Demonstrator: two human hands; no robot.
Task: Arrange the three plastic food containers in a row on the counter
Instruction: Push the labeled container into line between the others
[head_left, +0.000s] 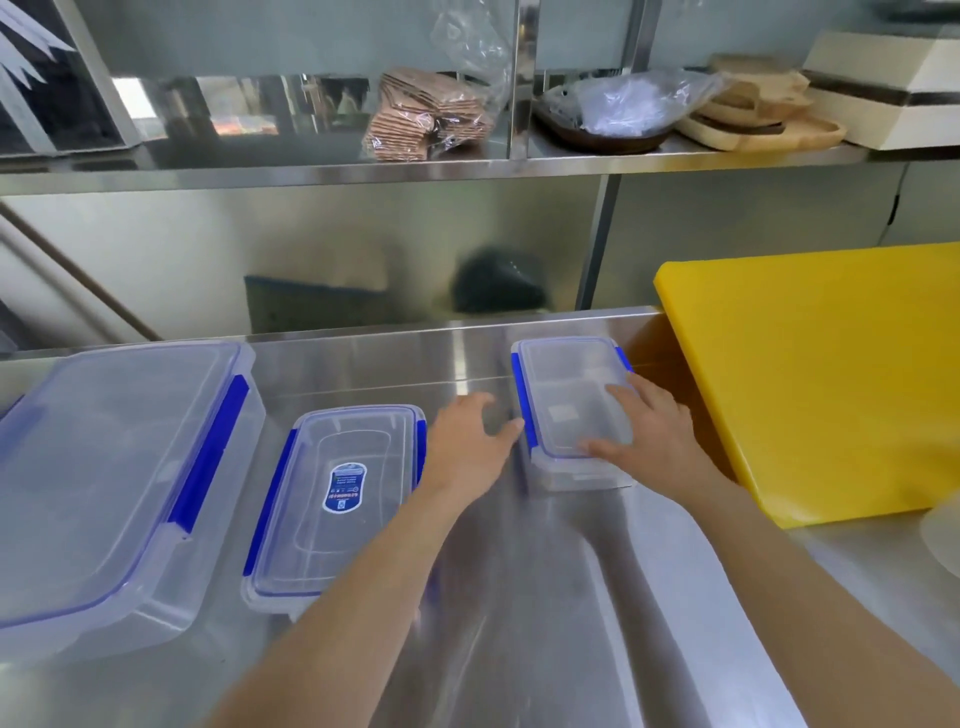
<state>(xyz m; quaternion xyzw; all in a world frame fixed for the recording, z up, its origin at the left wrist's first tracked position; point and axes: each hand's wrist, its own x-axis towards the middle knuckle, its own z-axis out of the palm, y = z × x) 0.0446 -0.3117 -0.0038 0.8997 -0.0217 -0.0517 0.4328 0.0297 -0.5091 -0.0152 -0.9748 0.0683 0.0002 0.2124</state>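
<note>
At your nine o'clock the large container (114, 483) sits on the steel bench (519, 597), its lid on and a blue clip along its right side; its left part runs out of view. Just beside it, toward your ten o'clock, the middle container (332, 499) lies flat with its lid on, a dark blue label in the middle of the lid and blue clips on both long sides. Your left forearm crosses over its near right corner.

Your left hand (467, 447) is at about eleven o'clock, between the middle container and the small one, fingers spread apart and holding nothing; the fingertips reach toward the left blue clip of the small container (566, 410), and you cannot tell from here whether they touch it. That small container stands at twelve o'clock, farther back on the bench than the other two, lid on.

Your right hand (649, 436) rests on the small container's right side, fingers (618, 392) laid over the lid and thumb (597, 447) at its near edge, closed on it from the right.

At your two o'clock a yellow cutting board (821, 374) lies just beside the small container. Above, at twelve o'clock, a steel shelf (363, 171) carries a bagged stack of brown sleeves (421, 119).
</note>
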